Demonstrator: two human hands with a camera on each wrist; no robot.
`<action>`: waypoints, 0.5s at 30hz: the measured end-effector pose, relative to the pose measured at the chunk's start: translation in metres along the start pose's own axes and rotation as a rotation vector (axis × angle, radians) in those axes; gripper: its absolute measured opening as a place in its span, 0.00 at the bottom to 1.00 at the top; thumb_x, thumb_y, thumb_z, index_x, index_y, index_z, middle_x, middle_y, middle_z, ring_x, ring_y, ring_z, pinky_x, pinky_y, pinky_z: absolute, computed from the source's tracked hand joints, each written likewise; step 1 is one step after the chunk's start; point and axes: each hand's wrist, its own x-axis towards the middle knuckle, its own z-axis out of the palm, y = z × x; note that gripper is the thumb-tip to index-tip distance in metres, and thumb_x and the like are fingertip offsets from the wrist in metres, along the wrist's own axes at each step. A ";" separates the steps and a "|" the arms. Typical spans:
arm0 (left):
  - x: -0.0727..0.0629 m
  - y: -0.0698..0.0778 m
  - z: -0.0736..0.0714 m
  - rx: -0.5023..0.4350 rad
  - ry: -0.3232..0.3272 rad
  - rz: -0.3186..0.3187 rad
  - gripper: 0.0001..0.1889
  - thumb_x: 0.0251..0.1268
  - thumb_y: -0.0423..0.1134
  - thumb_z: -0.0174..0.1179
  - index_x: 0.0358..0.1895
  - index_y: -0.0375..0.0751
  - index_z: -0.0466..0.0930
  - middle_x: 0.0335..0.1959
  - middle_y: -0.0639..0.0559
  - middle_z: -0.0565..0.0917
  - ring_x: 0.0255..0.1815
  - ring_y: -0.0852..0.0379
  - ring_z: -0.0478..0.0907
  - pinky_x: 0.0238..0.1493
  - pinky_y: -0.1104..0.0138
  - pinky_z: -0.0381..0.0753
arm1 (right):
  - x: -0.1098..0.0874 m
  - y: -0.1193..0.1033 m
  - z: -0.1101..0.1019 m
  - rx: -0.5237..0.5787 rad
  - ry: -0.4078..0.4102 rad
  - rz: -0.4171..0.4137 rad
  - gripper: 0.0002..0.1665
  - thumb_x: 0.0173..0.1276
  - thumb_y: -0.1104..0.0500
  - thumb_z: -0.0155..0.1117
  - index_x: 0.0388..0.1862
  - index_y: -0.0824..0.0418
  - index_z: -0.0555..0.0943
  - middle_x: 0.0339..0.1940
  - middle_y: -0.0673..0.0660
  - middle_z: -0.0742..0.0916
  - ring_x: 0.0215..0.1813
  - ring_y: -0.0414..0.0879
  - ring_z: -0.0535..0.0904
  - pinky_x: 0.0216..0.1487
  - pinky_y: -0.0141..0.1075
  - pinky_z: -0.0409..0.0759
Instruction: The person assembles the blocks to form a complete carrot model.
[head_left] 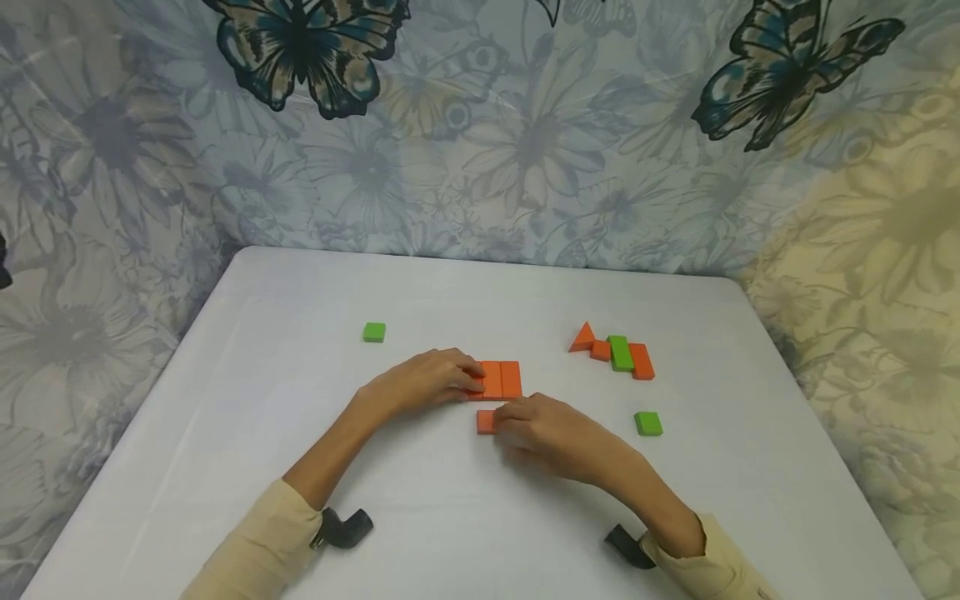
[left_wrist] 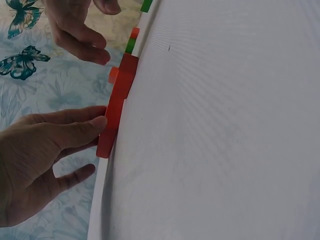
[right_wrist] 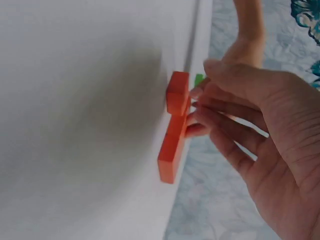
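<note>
Several flat orange blocks (head_left: pixel 492 380) lie side by side in a row at the middle of the table. At the row's left end my left hand (head_left: pixel 423 382) touches the blocks with extended fingers; its thumb (left_wrist: pixel 97 123) is against their near side. Just in front of the row lies a separate orange block (head_left: pixel 485 422), partly covered in the head view by my right hand (head_left: pixel 555 437). In the right wrist view, the fingers of my right hand (right_wrist: pixel 270 125) are loosely bent beside this orange block (right_wrist: pixel 177 93), with nothing visibly gripped.
At the back right, an orange triangle (head_left: pixel 583 337), a small orange block (head_left: pixel 601 350), a green block (head_left: pixel 621 353) and an orange block (head_left: pixel 642 361) lie close together. One green block (head_left: pixel 648 423) lies at right, another green block (head_left: pixel 374 332) at back left. A patterned cloth (head_left: pixel 525 150) hangs behind the white table (head_left: pixel 300 292).
</note>
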 end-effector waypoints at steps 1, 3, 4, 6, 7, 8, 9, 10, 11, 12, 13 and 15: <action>0.000 0.000 0.000 -0.003 -0.002 -0.001 0.15 0.73 0.39 0.67 0.60 0.50 0.89 0.64 0.53 0.85 0.71 0.53 0.79 0.75 0.56 0.77 | -0.002 -0.001 0.000 0.026 -0.015 -0.004 0.16 0.65 0.58 0.79 0.51 0.59 0.89 0.53 0.50 0.90 0.55 0.44 0.87 0.60 0.39 0.88; -0.001 0.000 -0.001 -0.005 -0.005 -0.003 0.15 0.73 0.39 0.67 0.59 0.50 0.89 0.64 0.53 0.85 0.71 0.53 0.79 0.75 0.56 0.77 | -0.003 -0.002 0.002 0.058 -0.039 -0.009 0.18 0.67 0.56 0.77 0.54 0.59 0.88 0.55 0.50 0.90 0.59 0.44 0.86 0.62 0.40 0.87; -0.001 0.000 -0.001 -0.004 -0.005 -0.001 0.15 0.73 0.39 0.67 0.59 0.50 0.89 0.64 0.53 0.85 0.71 0.52 0.79 0.75 0.55 0.77 | -0.003 -0.003 0.004 0.062 -0.049 -0.007 0.19 0.68 0.55 0.76 0.56 0.58 0.88 0.57 0.50 0.90 0.60 0.44 0.86 0.63 0.40 0.86; -0.001 0.000 -0.001 -0.006 -0.003 0.000 0.15 0.73 0.39 0.67 0.59 0.50 0.89 0.64 0.53 0.85 0.71 0.52 0.79 0.75 0.55 0.77 | -0.002 -0.003 0.007 0.062 -0.056 -0.006 0.20 0.69 0.53 0.75 0.58 0.58 0.87 0.58 0.49 0.90 0.62 0.43 0.85 0.63 0.39 0.86; -0.001 0.000 -0.001 -0.005 -0.002 0.002 0.14 0.73 0.39 0.67 0.59 0.50 0.89 0.64 0.53 0.86 0.71 0.52 0.79 0.75 0.55 0.77 | -0.002 -0.003 0.008 0.056 -0.053 -0.009 0.21 0.69 0.53 0.75 0.58 0.58 0.86 0.59 0.49 0.89 0.62 0.43 0.85 0.63 0.39 0.86; -0.001 0.000 -0.001 -0.005 -0.002 0.002 0.14 0.73 0.39 0.67 0.59 0.50 0.89 0.64 0.53 0.86 0.70 0.52 0.79 0.75 0.56 0.77 | -0.001 -0.003 0.009 0.046 -0.050 -0.011 0.22 0.69 0.52 0.74 0.59 0.58 0.86 0.59 0.50 0.89 0.62 0.43 0.85 0.63 0.39 0.86; -0.001 0.000 -0.001 -0.008 -0.001 0.002 0.14 0.73 0.39 0.67 0.58 0.50 0.89 0.64 0.53 0.86 0.70 0.52 0.79 0.75 0.56 0.77 | 0.000 -0.002 0.010 0.032 -0.048 -0.012 0.22 0.69 0.52 0.75 0.59 0.58 0.86 0.59 0.50 0.89 0.62 0.43 0.85 0.63 0.39 0.86; -0.001 0.001 0.000 -0.010 -0.001 0.000 0.14 0.72 0.39 0.67 0.58 0.50 0.89 0.64 0.53 0.86 0.70 0.52 0.79 0.75 0.56 0.77 | 0.001 -0.002 0.011 0.014 -0.043 -0.016 0.22 0.69 0.51 0.75 0.59 0.58 0.86 0.60 0.50 0.89 0.62 0.44 0.85 0.63 0.40 0.86; -0.001 0.001 -0.001 -0.014 -0.002 -0.004 0.14 0.72 0.39 0.67 0.58 0.50 0.89 0.64 0.53 0.86 0.70 0.52 0.79 0.75 0.56 0.77 | 0.002 -0.001 0.011 -0.002 -0.040 -0.017 0.22 0.69 0.51 0.75 0.59 0.58 0.86 0.60 0.50 0.89 0.61 0.44 0.85 0.62 0.41 0.86; 0.000 0.001 0.000 -0.016 -0.003 -0.007 0.14 0.73 0.39 0.67 0.59 0.50 0.89 0.64 0.53 0.86 0.70 0.53 0.79 0.75 0.56 0.77 | 0.002 0.000 0.012 -0.019 -0.038 -0.018 0.22 0.68 0.51 0.75 0.58 0.58 0.86 0.60 0.50 0.89 0.61 0.44 0.85 0.61 0.41 0.86; 0.000 0.001 0.000 -0.019 -0.003 -0.007 0.15 0.72 0.39 0.67 0.59 0.50 0.89 0.64 0.53 0.85 0.71 0.53 0.79 0.75 0.56 0.77 | 0.003 0.000 0.012 -0.033 -0.037 -0.019 0.22 0.68 0.52 0.75 0.58 0.58 0.86 0.60 0.51 0.88 0.60 0.45 0.86 0.61 0.42 0.87; 0.001 0.002 0.000 -0.021 -0.006 -0.010 0.15 0.73 0.39 0.67 0.59 0.50 0.89 0.64 0.53 0.85 0.71 0.53 0.78 0.75 0.56 0.77 | 0.004 0.001 0.011 -0.049 -0.042 -0.014 0.22 0.68 0.52 0.75 0.58 0.57 0.86 0.61 0.51 0.88 0.60 0.46 0.86 0.60 0.44 0.87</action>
